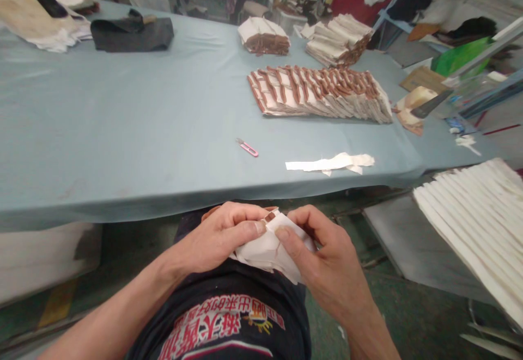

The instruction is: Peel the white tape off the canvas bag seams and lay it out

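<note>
Between my two hands, over my lap, is a white fabric piece (257, 248) with some brown showing at its top edge. My left hand (229, 235) pinches it from the left, thumb laid on top near the brown part. On the other side my right hand (322, 245) grips it, thumb pressing on the white face and fingers behind. What lies under the folds is hidden. Beyond my hands, pink thread snips (247, 147) rest on the table, and a white strip of cloth (329, 163) lies to their right.
A long row of brown-and-white folded pieces (318, 93) lies on the blue-covered table (122, 131). Behind it stand two stacks, one of them a white-topped bundle (265, 36). Dark folded cloth (131, 33) sits at far left. White layered pieces (478, 224) rest at right.
</note>
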`<state>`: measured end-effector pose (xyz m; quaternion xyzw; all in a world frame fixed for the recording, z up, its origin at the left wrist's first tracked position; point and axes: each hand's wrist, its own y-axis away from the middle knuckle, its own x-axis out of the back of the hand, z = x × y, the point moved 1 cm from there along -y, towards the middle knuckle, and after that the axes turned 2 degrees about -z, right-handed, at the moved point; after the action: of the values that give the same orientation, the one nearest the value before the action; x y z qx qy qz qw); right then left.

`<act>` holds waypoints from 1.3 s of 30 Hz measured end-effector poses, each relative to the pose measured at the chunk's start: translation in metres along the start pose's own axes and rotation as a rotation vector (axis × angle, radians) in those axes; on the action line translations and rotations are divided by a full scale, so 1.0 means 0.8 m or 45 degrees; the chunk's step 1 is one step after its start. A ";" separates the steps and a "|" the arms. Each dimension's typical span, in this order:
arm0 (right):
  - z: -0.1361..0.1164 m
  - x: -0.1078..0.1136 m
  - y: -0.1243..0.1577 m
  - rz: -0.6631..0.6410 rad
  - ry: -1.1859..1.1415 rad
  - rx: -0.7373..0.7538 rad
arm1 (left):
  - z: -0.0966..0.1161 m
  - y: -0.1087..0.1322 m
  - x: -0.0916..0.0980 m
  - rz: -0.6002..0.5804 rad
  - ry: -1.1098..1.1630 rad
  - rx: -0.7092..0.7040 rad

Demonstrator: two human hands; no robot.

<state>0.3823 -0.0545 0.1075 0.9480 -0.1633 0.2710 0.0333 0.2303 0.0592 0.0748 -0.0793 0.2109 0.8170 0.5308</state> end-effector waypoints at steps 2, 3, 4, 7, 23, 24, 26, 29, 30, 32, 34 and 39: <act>0.001 -0.001 -0.001 -0.001 0.019 0.002 | -0.001 0.001 0.001 0.000 0.053 0.015; 0.001 -0.001 -0.001 -0.013 0.027 0.000 | -0.001 0.002 0.002 -0.006 0.063 0.012; 0.001 0.000 -0.001 -0.024 0.036 -0.002 | -0.002 0.002 0.003 -0.017 0.058 0.003; 0.001 0.001 -0.001 -0.019 0.060 0.031 | -0.003 0.002 0.006 -0.033 0.002 -0.045; 0.008 -0.007 -0.016 -0.060 0.044 0.011 | -0.006 0.002 0.017 0.009 -0.036 -0.049; 0.010 -0.009 -0.016 -0.056 0.052 0.001 | -0.007 0.002 0.017 0.009 -0.038 -0.047; 0.011 -0.012 -0.017 -0.053 0.060 -0.018 | -0.008 0.002 0.018 0.003 -0.049 -0.051; 0.010 -0.015 -0.017 -0.054 0.082 -0.057 | -0.008 0.002 0.018 -0.015 -0.072 -0.075; 0.009 -0.015 -0.018 -0.054 0.094 -0.071 | -0.008 0.002 0.019 -0.025 -0.077 -0.083; 0.006 -0.016 -0.018 -0.056 0.119 -0.090 | -0.009 0.002 0.019 -0.040 -0.070 -0.097; 0.003 -0.017 -0.019 -0.050 0.137 -0.095 | -0.009 0.003 0.020 -0.038 -0.053 -0.106; 0.002 -0.020 -0.021 -0.028 0.126 -0.106 | -0.008 0.006 0.017 0.001 0.005 -0.075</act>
<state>0.3760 -0.0347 0.0979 0.9329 -0.1622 0.3103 0.0836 0.2197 0.0659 0.0660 -0.0966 0.1877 0.8229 0.5275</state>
